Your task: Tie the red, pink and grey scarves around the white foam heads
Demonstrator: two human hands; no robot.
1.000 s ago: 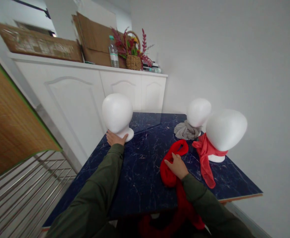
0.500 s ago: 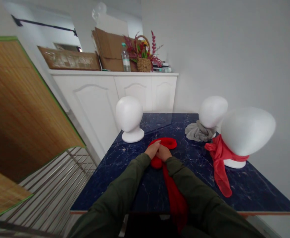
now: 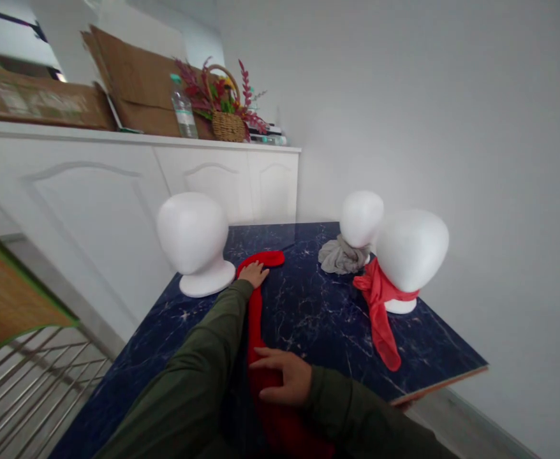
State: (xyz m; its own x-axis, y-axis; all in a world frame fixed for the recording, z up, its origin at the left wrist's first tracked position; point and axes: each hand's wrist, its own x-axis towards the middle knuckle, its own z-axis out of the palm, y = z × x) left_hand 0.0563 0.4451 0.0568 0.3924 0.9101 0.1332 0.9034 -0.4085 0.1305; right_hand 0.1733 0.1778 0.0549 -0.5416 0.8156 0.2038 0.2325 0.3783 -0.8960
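A long red cloth (image 3: 255, 312) runs from the middle of the dark blue marbled table (image 3: 303, 306) down past its near edge, its far end curving to the right. My left hand (image 3: 254, 274) lies on the far part of the cloth, fingers spread. Lower down, my right hand (image 3: 286, 377) is over the wider near part, its fingers apart and pointing left. A bare white head form (image 3: 192, 233) stands just left of the cloth's far end.
At the right stand a white head form (image 3: 411, 248) with a coral scarf (image 3: 380, 306) and another (image 3: 361, 218) with a grey scarf (image 3: 341, 256). Behind is a white cabinet (image 3: 208, 172) bearing cardboard, a bottle and a flower basket. A metal rack (image 3: 36, 376) stands left.
My hands have separated: the right has come back toward me along the cloth, while the left stays at its far part. The cloth is straighter. The view has shifted right.
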